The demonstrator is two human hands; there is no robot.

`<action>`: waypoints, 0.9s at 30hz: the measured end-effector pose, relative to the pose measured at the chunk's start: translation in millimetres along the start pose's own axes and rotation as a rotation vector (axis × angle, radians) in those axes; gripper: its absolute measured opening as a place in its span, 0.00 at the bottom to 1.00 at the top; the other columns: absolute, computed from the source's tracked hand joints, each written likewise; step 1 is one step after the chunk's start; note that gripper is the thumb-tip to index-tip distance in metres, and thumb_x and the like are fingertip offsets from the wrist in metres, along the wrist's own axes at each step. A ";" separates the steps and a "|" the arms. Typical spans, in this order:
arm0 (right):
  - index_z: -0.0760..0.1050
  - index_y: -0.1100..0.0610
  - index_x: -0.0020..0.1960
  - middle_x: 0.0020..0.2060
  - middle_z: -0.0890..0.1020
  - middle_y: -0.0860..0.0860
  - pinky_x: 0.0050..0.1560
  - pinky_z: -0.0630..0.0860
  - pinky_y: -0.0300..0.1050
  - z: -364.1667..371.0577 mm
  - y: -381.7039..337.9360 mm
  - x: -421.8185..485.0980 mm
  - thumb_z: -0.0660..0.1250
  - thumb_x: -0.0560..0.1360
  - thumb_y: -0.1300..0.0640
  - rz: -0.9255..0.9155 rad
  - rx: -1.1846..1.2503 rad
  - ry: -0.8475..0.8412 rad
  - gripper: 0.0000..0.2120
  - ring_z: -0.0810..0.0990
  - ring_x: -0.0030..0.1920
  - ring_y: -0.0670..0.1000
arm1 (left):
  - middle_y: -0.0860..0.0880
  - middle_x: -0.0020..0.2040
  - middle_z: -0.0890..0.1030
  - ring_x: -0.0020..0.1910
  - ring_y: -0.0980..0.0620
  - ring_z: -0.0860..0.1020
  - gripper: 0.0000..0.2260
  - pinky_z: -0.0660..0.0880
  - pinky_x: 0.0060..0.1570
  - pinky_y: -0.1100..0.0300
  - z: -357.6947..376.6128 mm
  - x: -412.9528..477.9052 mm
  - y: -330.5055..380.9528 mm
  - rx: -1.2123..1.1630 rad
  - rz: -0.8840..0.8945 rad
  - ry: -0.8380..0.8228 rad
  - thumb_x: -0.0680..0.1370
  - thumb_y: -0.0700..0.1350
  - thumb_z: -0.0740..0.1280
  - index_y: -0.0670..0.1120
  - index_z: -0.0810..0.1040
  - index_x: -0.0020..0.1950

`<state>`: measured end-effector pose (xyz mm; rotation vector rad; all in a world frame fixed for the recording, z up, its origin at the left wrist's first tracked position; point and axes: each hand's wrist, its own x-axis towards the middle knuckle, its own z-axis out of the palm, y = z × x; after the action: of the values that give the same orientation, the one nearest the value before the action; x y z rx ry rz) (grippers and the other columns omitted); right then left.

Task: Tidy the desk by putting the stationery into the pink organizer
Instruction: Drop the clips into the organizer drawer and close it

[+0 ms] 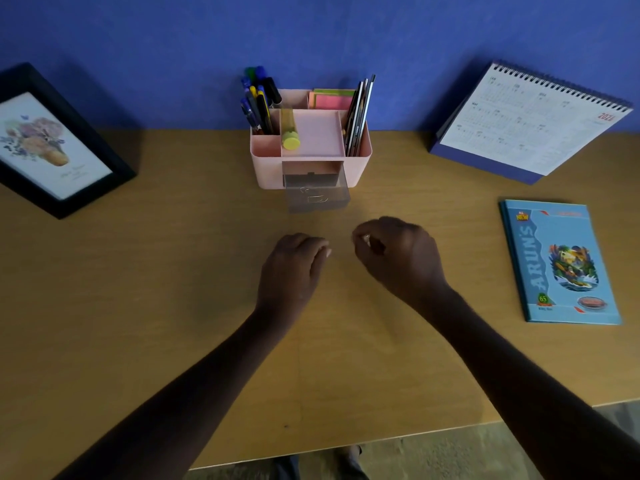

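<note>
The pink organizer [353, 168] stands at the back middle of the desk, against the blue wall. It holds pens [259, 102], a yellow glue stick [289, 133], sticky notes [330, 98] and flat dark items [360, 116]. Its grey see-through drawer [317, 197] is pulled out, with paper clips [315, 197] inside. My right hand [398, 254] hovers just in front of the drawer, thumb and fingers pinching a small pale thing that is too small to name. My left hand [294, 268] lies beside it with its fingers curled down to the desk, and nothing shows in it.
A black picture frame [59, 147] leans at the far left. A desk calendar [526, 123] stands at the back right. A blue notebook [557, 261] lies flat on the right. The desk's front edge [381, 441] runs close under my forearms.
</note>
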<state>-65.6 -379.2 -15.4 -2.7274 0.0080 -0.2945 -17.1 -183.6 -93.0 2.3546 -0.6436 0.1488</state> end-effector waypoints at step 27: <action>0.85 0.51 0.59 0.46 0.86 0.43 0.36 0.80 0.42 -35.5 15.9 54.3 0.67 0.85 0.50 0.029 -0.028 0.110 0.09 0.82 0.37 0.42 | 0.51 0.47 0.84 0.50 0.46 0.80 0.12 0.71 0.44 0.53 32.9 24.3 56.8 0.211 -0.191 -0.057 0.78 0.60 0.73 0.54 0.87 0.53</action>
<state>-19.3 -410.1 21.4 -2.7329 0.0822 -0.4394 -25.7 -251.5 -77.9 2.6170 -0.4444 0.0665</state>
